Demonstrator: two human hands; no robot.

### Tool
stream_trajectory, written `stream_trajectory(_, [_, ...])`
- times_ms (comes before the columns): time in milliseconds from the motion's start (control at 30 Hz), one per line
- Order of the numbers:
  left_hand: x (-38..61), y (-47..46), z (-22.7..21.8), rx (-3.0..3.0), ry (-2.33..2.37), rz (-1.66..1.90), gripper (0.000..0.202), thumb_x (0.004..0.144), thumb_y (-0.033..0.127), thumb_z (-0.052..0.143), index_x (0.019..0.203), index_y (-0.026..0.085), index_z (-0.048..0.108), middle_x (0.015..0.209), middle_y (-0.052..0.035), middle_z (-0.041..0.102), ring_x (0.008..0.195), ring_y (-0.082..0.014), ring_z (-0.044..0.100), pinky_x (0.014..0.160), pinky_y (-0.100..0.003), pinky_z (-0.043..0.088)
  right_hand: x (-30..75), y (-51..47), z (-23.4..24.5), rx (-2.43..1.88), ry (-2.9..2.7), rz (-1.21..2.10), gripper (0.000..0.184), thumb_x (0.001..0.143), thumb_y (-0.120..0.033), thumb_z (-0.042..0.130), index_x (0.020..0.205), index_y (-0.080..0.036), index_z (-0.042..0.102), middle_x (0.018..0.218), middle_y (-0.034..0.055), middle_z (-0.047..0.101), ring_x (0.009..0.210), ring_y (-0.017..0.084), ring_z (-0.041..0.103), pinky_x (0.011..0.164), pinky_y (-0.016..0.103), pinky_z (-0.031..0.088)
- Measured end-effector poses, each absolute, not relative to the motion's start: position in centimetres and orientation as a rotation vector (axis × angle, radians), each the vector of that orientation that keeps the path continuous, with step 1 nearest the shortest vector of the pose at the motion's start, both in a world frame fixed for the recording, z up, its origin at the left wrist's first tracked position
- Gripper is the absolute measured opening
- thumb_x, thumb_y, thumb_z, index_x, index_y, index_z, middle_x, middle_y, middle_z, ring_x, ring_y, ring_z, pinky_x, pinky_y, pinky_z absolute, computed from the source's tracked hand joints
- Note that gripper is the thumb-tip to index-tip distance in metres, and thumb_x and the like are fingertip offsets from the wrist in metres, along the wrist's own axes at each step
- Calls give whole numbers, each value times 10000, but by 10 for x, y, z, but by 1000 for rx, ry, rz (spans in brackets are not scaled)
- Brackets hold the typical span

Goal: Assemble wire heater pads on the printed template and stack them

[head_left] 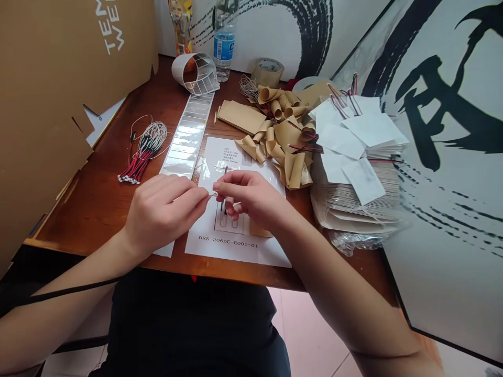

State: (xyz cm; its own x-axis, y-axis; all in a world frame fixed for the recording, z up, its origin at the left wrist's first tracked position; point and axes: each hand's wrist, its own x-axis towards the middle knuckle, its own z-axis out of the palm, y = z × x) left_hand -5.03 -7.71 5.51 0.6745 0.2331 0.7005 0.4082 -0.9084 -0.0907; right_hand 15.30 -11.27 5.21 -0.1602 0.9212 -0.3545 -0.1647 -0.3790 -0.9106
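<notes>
Left fingers [195,196] and right fingers [230,180] pinched narrow on a thin wire lead [214,195], probably; view's poor. It sits between the fingertips, above a printed sheet [251,255]. Light, floppy: grip near the tip. Red-black lead bundle [143,157] lies left of the fingers.

On desk [94,209]: wire bundle [143,152] left of sheet [208,256], paper stack [356,193] right.
</notes>
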Motion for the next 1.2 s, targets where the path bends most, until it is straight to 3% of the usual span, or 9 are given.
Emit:
stream_trajectory(133, [-44,-75,57,-2689,-410,-1003,152,930,124,677,799,198,661,688,19,688,620,-139,611,593,-296,445,172,-112,57,-1322,-1077,1675,249,670,-286,889,801,-173,710,787,8,686,594,93,610,422,189,508])
stream_trajectory(333, [-25,-65,62,-2689,-262,-963,155,947,141,662,807,205,680,715,7,689,625,-134,591,604,-313,438,193,-112,56,-1261,-1048,1741,309,674,-248,872,913,-180,689,745,-9,678,614,112,633,412,186,500])
stream_trajectory(533, [-13,-53,63,-2681,-100,-875,176,951,122,639,802,208,674,730,10,685,647,-131,584,650,-309,461,188,-117,51,-1299,-942,1543,283,682,-217,809,915,-186,651,667,-60,599,524,75,534,387,186,444])
stream_trajectory(700, [-19,-52,54,-2795,-113,-865,125,951,124,645,857,194,690,790,-10,726,675,-144,615,677,-311,495,175,-122,43,-1419,-929,1399,325,699,-276,818,938,-199,611,723,-55,640,443,48,460,366,204,360])
stream_trajectory(800, [-28,-56,47,-2921,-284,-896,64,964,166,654,926,186,702,823,-29,736,709,-157,654,660,-305,497,171,-126,35,-1419,-1003,1343,353,693,-339,853,898,-206,598,773,-34,651,508,60,502,421,212,368])
stream_trajectory(1033, [-42,-67,38,-2975,-394,-955,57,981,241,679,978,185,686,836,-29,755,711,-153,673,644,-296,502,172,-124,29,-1337,-1195,1266,312,751,-364,844,872,-215,598,889,3,661,811,139,638,670,273,520])
stream_trajectory(1200, [-38,-69,38,-2930,-358,-961,97,952,139,668,889,212,669,791,-1,747,667,-138,639,636,-301,479,173,-122,32,-1284,-1197,1355,315,739,-357,871,865,-213,621,914,7,657,812,128,626,651,248,509])
